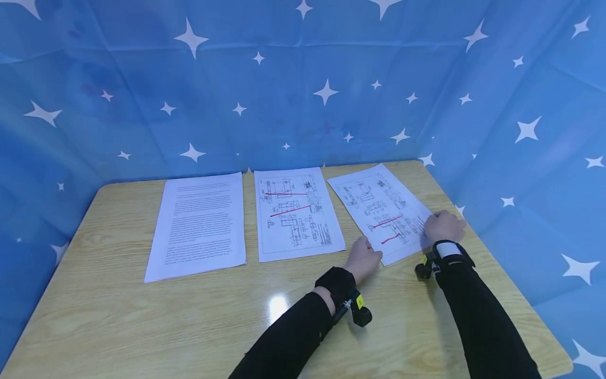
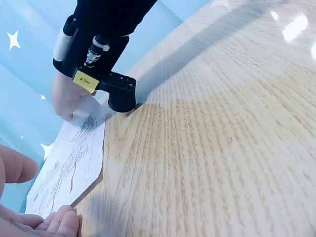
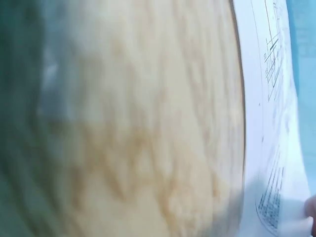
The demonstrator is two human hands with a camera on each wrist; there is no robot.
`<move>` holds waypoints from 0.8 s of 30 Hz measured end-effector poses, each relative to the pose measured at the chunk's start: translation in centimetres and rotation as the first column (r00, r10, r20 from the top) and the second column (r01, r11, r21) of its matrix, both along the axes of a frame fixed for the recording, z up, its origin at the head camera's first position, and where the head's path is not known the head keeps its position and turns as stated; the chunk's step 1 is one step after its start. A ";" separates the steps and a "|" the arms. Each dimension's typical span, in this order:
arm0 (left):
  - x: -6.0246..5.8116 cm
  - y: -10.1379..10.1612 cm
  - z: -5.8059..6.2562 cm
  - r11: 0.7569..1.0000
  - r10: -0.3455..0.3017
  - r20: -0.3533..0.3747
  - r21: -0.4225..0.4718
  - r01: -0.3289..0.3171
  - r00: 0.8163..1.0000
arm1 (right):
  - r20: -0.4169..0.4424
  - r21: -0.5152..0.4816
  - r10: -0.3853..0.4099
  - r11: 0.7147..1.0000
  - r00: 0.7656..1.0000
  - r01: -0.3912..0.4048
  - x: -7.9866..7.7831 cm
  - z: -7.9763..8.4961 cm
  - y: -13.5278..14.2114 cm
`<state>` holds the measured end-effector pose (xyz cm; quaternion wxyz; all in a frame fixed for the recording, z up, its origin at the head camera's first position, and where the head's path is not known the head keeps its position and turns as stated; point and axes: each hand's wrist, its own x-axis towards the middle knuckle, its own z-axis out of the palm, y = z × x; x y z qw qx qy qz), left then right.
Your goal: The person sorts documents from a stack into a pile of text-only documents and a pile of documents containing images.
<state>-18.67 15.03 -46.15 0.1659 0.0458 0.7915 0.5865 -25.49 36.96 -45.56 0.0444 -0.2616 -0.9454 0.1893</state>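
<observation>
A white sheet with line drawings and red marks (image 1: 388,210) lies slanted at the right of the wooden table. My left hand (image 1: 363,260) is at its near left corner; in the left wrist view the thumb (image 2: 19,165) stands apart from the fingers (image 2: 63,223), which touch the paper's edge. At the right edge my right hand (image 1: 445,226) grips the same sheet with curled fingers, partly hidden by the wrist. The right wrist view shows just a fingertip (image 3: 310,210) on the paper.
A second drawing sheet with red lines (image 1: 298,216) lies in the middle. To its left is a page of printed text (image 1: 201,226). A blue curtain with white stars (image 1: 284,95) hangs behind and beside the table (image 1: 142,326). Small cameras are strapped to both wrists.
</observation>
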 end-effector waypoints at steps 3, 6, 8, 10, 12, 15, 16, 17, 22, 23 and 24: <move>0.0 -0.1 0.1 0.999 0.032 0.025 0.009 -0.032 0.999 | -0.040 -0.008 0.016 1.000 0.999 -0.016 -0.5 -0.5 0.0; 0.0 0.0 0.1 0.998 0.058 0.040 0.025 -0.059 0.998 | -0.102 0.028 0.049 0.999 0.994 -0.047 -1.6 -2.3 0.7; -0.1 0.1 0.0 0.996 0.079 0.060 0.042 -0.082 0.995 | -0.189 0.068 0.071 0.996 0.979 -0.059 -2.4 -3.9 1.4; 0.0 0.2 -0.1 0.992 0.103 0.088 0.061 -0.109 0.991 | -0.287 0.108 0.098 0.992 0.953 -0.069 -3.0 -4.9 1.7; 0.0 0.3 -0.1 0.987 0.131 0.119 0.080 -0.141 0.984 | -0.391 0.132 0.147 0.986 0.909 -0.103 -3.0 -4.7 1.3; 0.0 0.4 0.1 0.968 0.187 0.160 0.136 -0.209 0.969 | -0.484 0.100 0.225 0.974 0.846 -0.201 -1.4 -1.4 -1.3; 0.0 0.5 0.2 0.959 0.200 0.171 0.167 -0.229 0.965 | -0.511 0.089 0.256 0.965 0.820 -0.245 -0.3 0.4 -2.7; 0.0 0.5 0.3 0.948 0.211 0.179 0.200 -0.246 0.961 | -0.545 0.072 0.281 0.954 0.790 -0.290 0.9 2.3 -4.1; -0.6 0.2 0.6 0.896 0.203 0.218 0.353 -0.271 0.955 | -0.677 0.104 0.383 0.895 0.629 -0.433 6.1 10.1 -9.7; -0.8 0.0 0.7 0.897 0.200 0.208 0.355 -0.264 0.958 | -0.702 0.112 0.389 0.888 0.597 -0.446 6.7 11.0 -10.2; -1.0 -0.3 0.8 0.903 0.193 0.198 0.348 -0.253 0.961 | -0.724 0.126 0.396 0.881 0.565 -0.456 7.1 11.7 -10.6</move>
